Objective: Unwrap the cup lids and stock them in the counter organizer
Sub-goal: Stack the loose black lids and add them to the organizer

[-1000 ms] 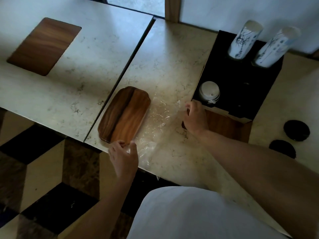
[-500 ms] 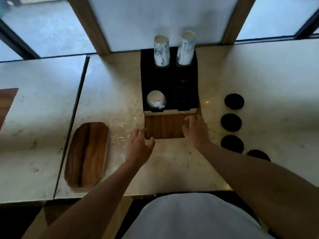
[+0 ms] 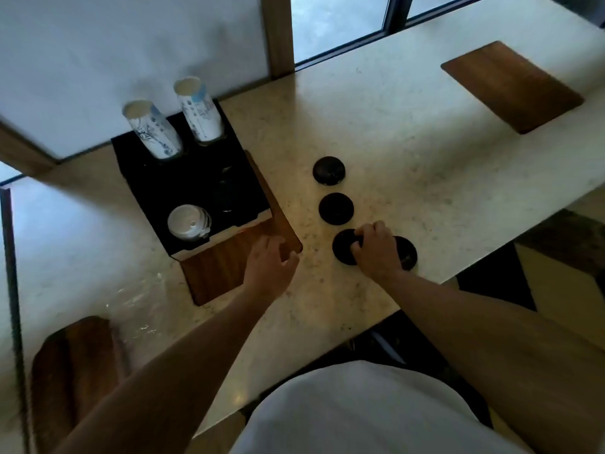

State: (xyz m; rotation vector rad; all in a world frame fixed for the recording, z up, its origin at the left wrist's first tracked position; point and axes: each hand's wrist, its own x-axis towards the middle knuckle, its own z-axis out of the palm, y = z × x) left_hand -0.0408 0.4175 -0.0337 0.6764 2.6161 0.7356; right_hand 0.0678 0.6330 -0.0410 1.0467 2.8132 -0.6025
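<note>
A black-topped wooden counter organizer [image 3: 193, 178] stands on the marble counter. A stack of white lids [image 3: 189, 222] fills its front left slot, and two stacks of paper cups [image 3: 152, 129] rise from the back. Several black lids lie in a row to the right: the far one [image 3: 328, 170], the middle one [image 3: 336, 208], then two near the edge. My right hand [image 3: 376, 252] curls over the third lid [image 3: 343, 247], fingers on it, and partly covers the fourth [image 3: 407, 252]. My left hand [image 3: 271, 267] hovers open at the organizer's front right corner.
A wooden tray [image 3: 73, 375] sits at the near left, with crumpled clear wrap [image 3: 137, 309] on the counter beside it. A wooden inlay [image 3: 512, 86] lies at the far right. A seam [image 3: 13, 290] splits the counter on the left. Windows back the counter.
My view has swung right. My right hand left the organizer's front and came down on the black lids. My left hand moved from the wrap towards the organizer's corner.
</note>
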